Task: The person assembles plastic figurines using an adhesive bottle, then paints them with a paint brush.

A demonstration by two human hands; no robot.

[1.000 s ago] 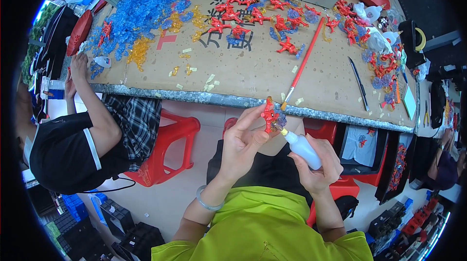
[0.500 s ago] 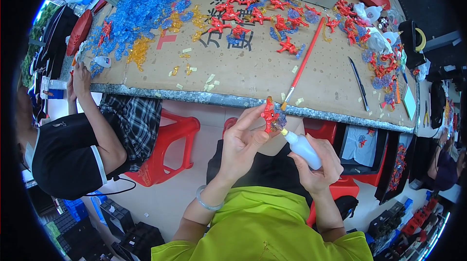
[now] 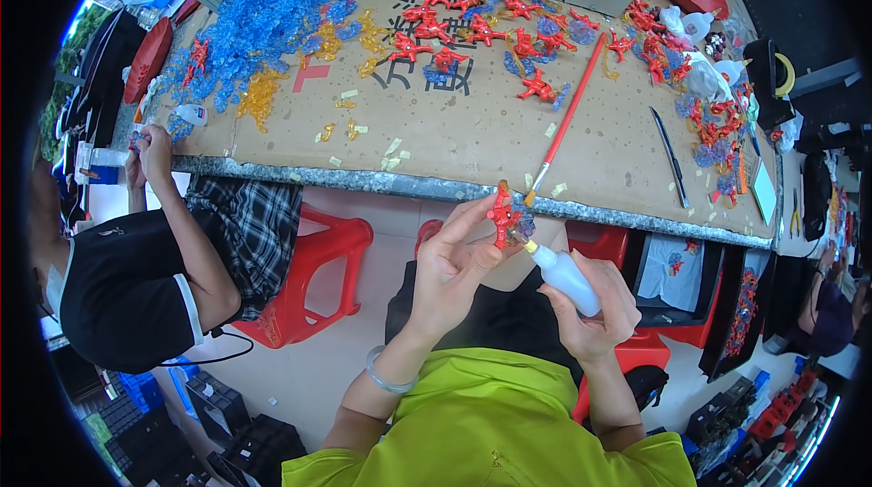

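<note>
Fingers (image 3: 474, 219) of left hand (image 3: 451, 273) pinched around red figure (image 3: 500, 214); right hand (image 3: 595, 310) clenched on white squeeze bottle (image 3: 563, 276).

The work table (image 3: 454, 137) is long, and its top is covered with brown cardboard that has some large dark and red marks painted on it; the front edge is grey. On the far left lies a big heap of blue transparent pieces (image 3: 259, 28), and just beside it a smaller group of yellow transparent pieces (image 3: 259, 96). Many red figures (image 3: 472, 5) are spread over the far middle part, and more red figures (image 3: 704, 114) are mixed with blue pieces near the right end. A long red brush (image 3: 568, 119) lies diagonally, with its tip near the front edge. A dark thin tool (image 3: 670, 155) lies to the right of it. Small pale scraps (image 3: 392, 155) are scattered near the front.
</note>
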